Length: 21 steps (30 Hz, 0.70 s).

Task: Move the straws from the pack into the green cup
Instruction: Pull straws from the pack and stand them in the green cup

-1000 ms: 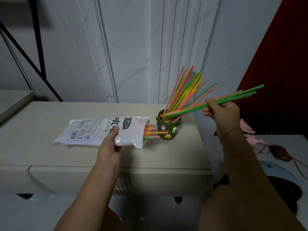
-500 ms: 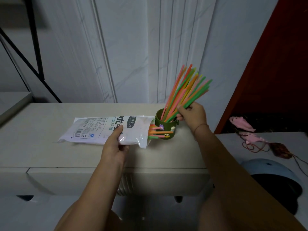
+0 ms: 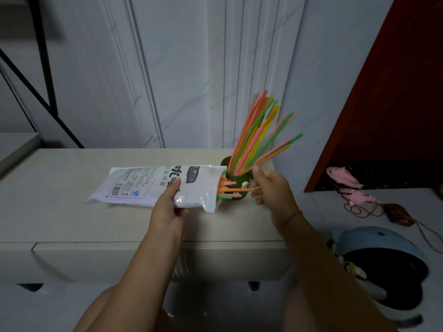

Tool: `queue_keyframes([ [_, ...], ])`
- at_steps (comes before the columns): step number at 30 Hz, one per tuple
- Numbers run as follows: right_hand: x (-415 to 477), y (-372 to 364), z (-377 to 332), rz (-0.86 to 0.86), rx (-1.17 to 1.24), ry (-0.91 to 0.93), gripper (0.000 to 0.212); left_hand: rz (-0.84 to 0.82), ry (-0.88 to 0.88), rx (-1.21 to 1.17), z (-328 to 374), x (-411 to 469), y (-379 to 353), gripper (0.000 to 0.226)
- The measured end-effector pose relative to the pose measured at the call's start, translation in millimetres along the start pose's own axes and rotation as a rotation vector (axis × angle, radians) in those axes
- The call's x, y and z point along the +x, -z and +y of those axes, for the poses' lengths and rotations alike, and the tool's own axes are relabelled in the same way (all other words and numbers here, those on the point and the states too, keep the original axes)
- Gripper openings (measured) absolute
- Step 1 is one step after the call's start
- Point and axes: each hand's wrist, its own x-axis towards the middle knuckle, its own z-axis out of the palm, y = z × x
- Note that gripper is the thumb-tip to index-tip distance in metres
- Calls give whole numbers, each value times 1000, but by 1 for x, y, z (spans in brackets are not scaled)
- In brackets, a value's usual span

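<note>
A dark green cup [image 3: 236, 177] stands near the right end of a pale cabinet top [image 3: 72, 212], with several coloured straws [image 3: 256, 133] fanned out of it and leaning right. A white plastic straw pack [image 3: 148, 185] lies on its side, its open end against the cup. Several straw ends [image 3: 226, 190] in pink, orange and green stick out of it. My left hand [image 3: 167, 207] grips the pack near its open end. My right hand [image 3: 271, 188] is just right of the cup, fingers apart, fingertips at the tip of an orange straw from the pack.
A white panelled wall rises close behind the cup. A dark red panel [image 3: 383, 116] stands to the right. Lower right are a pink fish toy [image 3: 342, 177] with cords and a pale blue rounded object [image 3: 383, 248]. A black metal frame [image 3: 48, 92] is at far left.
My right hand set a bundle of straws into the cup, let go, and dropped down beside the cup toward the pack's open end. My left hand kept its hold on the pack.
</note>
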Motion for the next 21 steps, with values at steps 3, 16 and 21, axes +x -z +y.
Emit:
queue_keyframes([
  [3,-25,-3,2,-114,111,-64,24,8,-2,6,-3,-3,-1,20],
  [16,-39,-5,-3,-131,260,84,11,-17,-34,-31,4,-7,-2,21],
  [21,-26,13,-7,-142,442,-22,6,-15,-39,-53,9,-3,1,18],
])
